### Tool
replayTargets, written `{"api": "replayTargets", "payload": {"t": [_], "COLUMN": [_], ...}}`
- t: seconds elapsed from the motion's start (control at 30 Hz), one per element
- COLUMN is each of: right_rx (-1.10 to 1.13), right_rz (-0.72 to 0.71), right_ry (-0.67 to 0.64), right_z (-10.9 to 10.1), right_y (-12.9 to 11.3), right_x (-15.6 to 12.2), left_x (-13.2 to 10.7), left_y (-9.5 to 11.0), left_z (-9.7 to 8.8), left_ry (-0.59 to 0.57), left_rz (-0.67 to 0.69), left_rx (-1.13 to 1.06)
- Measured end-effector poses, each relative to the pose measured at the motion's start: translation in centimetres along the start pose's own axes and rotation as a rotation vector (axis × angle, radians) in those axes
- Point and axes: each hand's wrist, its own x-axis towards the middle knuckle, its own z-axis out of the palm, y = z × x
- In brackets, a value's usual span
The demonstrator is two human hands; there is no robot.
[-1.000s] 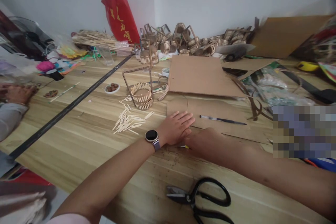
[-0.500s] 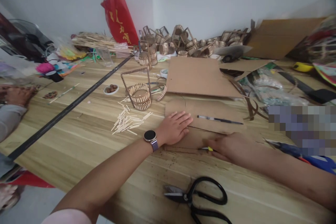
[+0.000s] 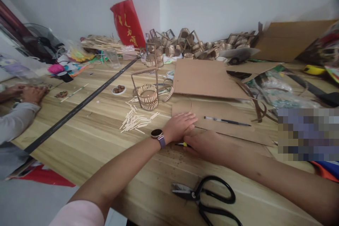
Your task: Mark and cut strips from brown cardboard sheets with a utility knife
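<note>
My left hand (image 3: pixel 180 126) lies flat on a piece of brown cardboard (image 3: pixel 227 111), fingers stretched out together. Right beside it, my right hand (image 3: pixel 203 143) is closed around a yellow utility knife (image 3: pixel 185 144), mostly hidden in the fingers. The knife's thin dark tip points left, at the cardboard's near edge. A dark cut line runs across the cardboard to the right of my hands. On the cardboard, beyond my right hand, rests a black pen (image 3: pixel 227 121). Closer to me, black-handled scissors (image 3: pixel 196 195) lie on the table.
A small handled basket (image 3: pixel 148 99) stands behind loose thin sticks (image 3: pixel 134 122). Farther back are a bowl of brown nuts (image 3: pixel 119 89), a larger cardboard sheet (image 3: pixel 203 77) and many small baskets (image 3: pixel 185 44). A black strip (image 3: pixel 87 102) crosses the table; another person's hands (image 3: pixel 33 93) are at left.
My right hand has moved left with the knife, along the cardboard's near edge, and is now close against my left hand. My left hand stays pressed on the cardboard. The view has shifted slightly.
</note>
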Motion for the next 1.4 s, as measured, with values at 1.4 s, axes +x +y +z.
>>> {"api": "replayTargets", "payload": {"t": [1.4], "right_rx": [0.337], "right_rz": [0.179], "right_ry": [-0.119], "right_z": [1.6], "right_y": [5.2], "right_x": [-7.3], "left_x": [-0.4], "left_y": [0.9], "left_z": [0.4], "left_ry": [0.026], "left_rz": [-0.006], "left_rx": [0.102]}}
